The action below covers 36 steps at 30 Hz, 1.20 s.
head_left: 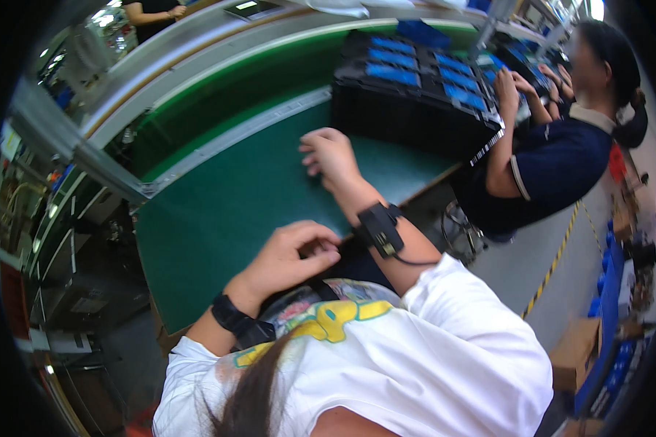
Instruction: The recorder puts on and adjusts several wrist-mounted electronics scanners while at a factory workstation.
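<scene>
Over the edge of a green worktable, close to my body, my left hand is held with its fingers curved and the thumb apart; nothing shows between them. My right hand is farther out above the tabletop, its fingers loosely bent and spread, with no object in it. Nearest to that hand stands a black plastic crate, whose top shows rows of blue pieces. A black strapped device with a cable sits on my right forearm, and a black band wraps my left wrist.
Behind the table runs a green conveyor belt with a metal rail along it. A metal post rises at the left. To the right, a co-worker in a dark shirt has raised hands beside the crate. Cardboard boxes lie farther right.
</scene>
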Tool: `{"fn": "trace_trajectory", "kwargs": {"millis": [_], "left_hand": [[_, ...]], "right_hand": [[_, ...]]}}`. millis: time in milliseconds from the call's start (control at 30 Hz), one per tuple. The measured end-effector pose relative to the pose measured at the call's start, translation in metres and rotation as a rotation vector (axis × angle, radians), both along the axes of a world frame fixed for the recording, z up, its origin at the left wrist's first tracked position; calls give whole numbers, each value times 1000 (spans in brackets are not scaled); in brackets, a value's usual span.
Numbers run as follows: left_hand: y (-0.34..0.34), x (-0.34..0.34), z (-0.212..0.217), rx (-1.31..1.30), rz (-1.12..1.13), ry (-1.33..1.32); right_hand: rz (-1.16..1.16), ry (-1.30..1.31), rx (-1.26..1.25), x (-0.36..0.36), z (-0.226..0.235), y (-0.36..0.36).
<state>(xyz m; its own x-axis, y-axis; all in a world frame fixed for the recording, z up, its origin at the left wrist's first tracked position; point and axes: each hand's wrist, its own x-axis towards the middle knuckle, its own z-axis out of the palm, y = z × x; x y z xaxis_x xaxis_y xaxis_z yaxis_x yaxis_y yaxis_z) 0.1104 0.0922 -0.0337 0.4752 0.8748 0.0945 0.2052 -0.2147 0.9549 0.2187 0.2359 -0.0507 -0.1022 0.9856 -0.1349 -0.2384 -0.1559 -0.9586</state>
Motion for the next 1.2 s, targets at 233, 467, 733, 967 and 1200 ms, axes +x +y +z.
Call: {"fn": "trace_trajectory", "kwargs": {"millis": [233, 467, 733, 967, 1200], "left_hand": [[13, 9, 24, 716, 164, 328], [26, 26, 10, 695, 111, 375], [22, 24, -16, 816, 245, 237], [29, 18, -13, 764, 235, 225], [24, 13, -13, 815, 231, 272]], "right_hand": [[3, -63, 20, -32, -32, 16], [1, -9, -88, -40, -30, 22], [176, 443, -523, -26, -41, 58], [120, 848, -497, -22, -54, 58], [-152, 774, -476, -32, -37, 33]]}}
